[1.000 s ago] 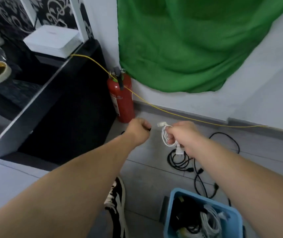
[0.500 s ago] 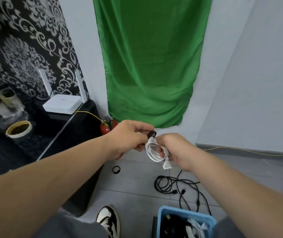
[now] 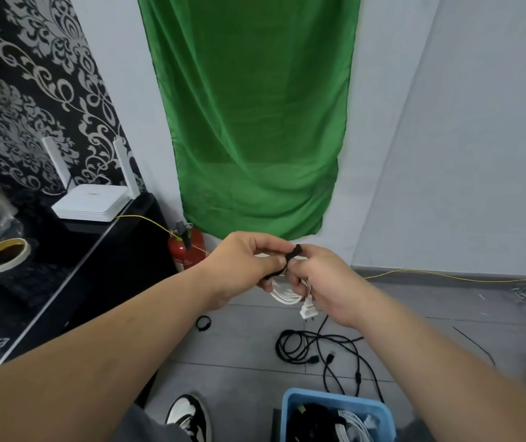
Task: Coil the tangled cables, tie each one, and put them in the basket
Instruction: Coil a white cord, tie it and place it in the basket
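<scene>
At centre frame, a little below the middle: white cable (image 3: 287, 293) bunched into a small coil, gripped in the right hand (image 3: 322, 282) with fingers curled round the loops, plug (image 3: 308, 311) dangling underneath. Just above the coil, a black tie strap (image 3: 288, 258) — pinched by right thumb and forefinger and, lower down, by the left hand (image 3: 242, 269), thumb pressed to curled fingers. A second ago held apart, left fist off to the side; now closed up over the bundle with the strap drawn out between them. Judged from that: coiling done for this cable, tying in hand, not yet fastened. Toward the bottom edge, blue basket (image 3: 290, 406) already holding black and white bundles; just above it, black cables (image 3: 303, 346) loose and tangled on grey floor tiles (image 3: 239, 346), a small black ring (image 3: 203, 323) lying left of them. Further out — red fire extinguisher (image 3: 186, 253) against the wall, green cloth (image 3: 255, 122) hanging above, thin yellow wire (image 3: 446, 275) along the skirting, white router (image 3: 91, 202) on the dark cabinet (image 3: 112, 266) at left.
</scene>
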### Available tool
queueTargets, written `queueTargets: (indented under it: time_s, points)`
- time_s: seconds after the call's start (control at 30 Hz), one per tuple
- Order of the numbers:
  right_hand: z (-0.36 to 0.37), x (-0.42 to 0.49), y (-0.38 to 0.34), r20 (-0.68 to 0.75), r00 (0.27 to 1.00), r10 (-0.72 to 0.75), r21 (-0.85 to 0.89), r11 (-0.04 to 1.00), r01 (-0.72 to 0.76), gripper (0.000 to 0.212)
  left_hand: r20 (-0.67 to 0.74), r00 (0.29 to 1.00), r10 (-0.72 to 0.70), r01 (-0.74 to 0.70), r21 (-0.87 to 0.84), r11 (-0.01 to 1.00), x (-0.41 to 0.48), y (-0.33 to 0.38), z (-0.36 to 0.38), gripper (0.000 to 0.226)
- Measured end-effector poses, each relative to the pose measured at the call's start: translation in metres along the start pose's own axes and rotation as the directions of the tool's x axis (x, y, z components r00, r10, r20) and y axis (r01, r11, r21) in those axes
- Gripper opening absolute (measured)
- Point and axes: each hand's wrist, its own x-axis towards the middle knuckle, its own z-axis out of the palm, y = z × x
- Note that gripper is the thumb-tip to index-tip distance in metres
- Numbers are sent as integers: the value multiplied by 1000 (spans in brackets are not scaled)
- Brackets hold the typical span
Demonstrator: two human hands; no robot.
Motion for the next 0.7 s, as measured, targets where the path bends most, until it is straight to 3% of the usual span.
queueTargets:
  time_s: [0.23, 0.43, 0.7]
  points:
    - [-9, 27, 3, -44, 998, 35, 42, 999, -33, 37, -30, 999, 24, -16, 230, 973, 17, -1, -13, 22]
    - [1, 35, -2, -48, 999, -22, 134, 991, 28, 8, -15, 999, 47, -41, 289, 956, 21, -1, -20, 25]
    - [5, 48, -2, -35, 998, 47, 272, 962, -36, 16, -39, 998, 49, -34, 314, 949, 27, -2, -18, 24]
